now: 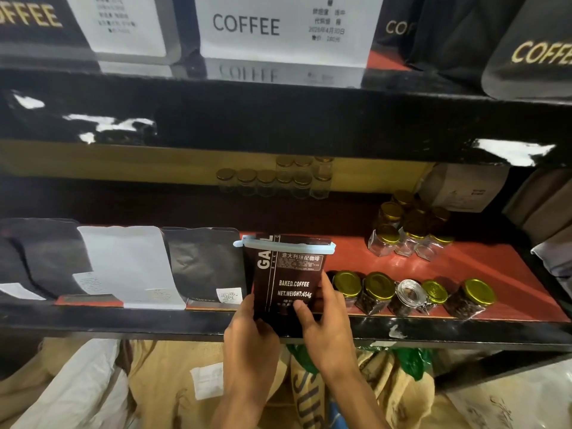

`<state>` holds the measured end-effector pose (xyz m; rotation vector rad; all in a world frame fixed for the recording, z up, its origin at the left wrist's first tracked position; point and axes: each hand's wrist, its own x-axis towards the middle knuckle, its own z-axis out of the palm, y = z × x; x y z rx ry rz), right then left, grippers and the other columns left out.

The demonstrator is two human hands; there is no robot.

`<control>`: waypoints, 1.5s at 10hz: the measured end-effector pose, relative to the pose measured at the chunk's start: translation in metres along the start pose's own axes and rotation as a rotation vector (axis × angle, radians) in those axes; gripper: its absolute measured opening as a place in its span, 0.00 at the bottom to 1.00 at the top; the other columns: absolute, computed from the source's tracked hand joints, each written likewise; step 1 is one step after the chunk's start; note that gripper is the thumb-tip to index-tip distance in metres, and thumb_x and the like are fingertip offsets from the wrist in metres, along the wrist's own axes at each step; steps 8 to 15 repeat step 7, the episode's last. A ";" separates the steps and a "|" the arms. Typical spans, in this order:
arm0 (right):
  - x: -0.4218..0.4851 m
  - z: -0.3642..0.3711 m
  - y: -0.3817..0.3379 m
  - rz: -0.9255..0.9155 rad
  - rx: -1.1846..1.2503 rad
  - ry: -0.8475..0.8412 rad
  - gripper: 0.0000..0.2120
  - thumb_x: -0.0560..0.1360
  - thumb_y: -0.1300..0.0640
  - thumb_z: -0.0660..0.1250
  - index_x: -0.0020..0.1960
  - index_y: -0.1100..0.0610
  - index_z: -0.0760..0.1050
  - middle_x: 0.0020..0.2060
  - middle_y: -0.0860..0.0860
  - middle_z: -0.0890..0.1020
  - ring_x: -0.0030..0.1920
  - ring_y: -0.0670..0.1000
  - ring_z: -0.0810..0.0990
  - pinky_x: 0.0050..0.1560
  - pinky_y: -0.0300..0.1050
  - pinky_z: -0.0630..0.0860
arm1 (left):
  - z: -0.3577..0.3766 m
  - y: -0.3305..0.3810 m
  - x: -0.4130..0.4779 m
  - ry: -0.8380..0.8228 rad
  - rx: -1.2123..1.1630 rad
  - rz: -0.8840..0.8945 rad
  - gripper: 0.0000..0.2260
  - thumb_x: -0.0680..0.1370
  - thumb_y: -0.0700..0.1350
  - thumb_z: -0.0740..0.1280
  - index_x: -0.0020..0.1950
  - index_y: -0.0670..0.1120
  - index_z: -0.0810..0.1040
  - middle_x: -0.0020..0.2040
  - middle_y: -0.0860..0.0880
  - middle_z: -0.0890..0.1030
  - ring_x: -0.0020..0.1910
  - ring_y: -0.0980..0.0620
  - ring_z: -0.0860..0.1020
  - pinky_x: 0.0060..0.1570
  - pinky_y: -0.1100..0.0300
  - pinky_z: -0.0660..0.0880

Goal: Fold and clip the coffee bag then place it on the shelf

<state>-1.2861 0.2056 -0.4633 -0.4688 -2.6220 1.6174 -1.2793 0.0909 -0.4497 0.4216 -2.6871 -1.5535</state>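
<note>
A dark brown coffee bag (286, 274) with white print stands upright at the front edge of the red shelf (464, 274). Its top is folded over and held by a pale blue clip (278, 241) that runs across the fold. My left hand (249, 339) grips the bag's lower left side. My right hand (325, 323) holds its lower right side, thumb on the front. The bag's bottom edge is hidden behind my fingers.
Black and white coffee bags (123, 267) lean on the shelf left of the brown bag. Gold-lidded jars (414, 294) stand in a row to its right, with more jars (408, 227) behind. A black shelf above carries large coffee bags (278, 26). Burlap sacks (309, 391) lie below.
</note>
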 end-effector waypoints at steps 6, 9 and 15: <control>-0.100 -0.031 -0.037 -0.093 -0.263 0.008 0.32 0.78 0.37 0.59 0.78 0.43 0.54 0.74 0.45 0.65 0.73 0.49 0.65 0.71 0.55 0.69 | -0.076 -0.003 -0.031 -0.098 0.190 0.261 0.07 0.80 0.45 0.63 0.56 0.48 0.78 0.50 0.54 0.80 0.47 0.55 0.79 0.45 0.64 0.78; -0.122 -0.049 -0.059 -0.129 -0.309 0.049 0.30 0.78 0.37 0.59 0.76 0.47 0.61 0.73 0.48 0.68 0.73 0.50 0.66 0.73 0.54 0.66 | -0.103 0.015 -0.043 -0.140 0.237 0.288 0.09 0.80 0.46 0.63 0.55 0.45 0.79 0.52 0.46 0.83 0.48 0.48 0.81 0.51 0.52 0.80; -0.122 -0.049 -0.059 -0.129 -0.309 0.049 0.30 0.78 0.37 0.59 0.76 0.47 0.61 0.73 0.48 0.68 0.73 0.50 0.66 0.73 0.54 0.66 | -0.103 0.015 -0.043 -0.140 0.237 0.288 0.09 0.80 0.46 0.63 0.55 0.45 0.79 0.52 0.46 0.83 0.48 0.48 0.81 0.51 0.52 0.80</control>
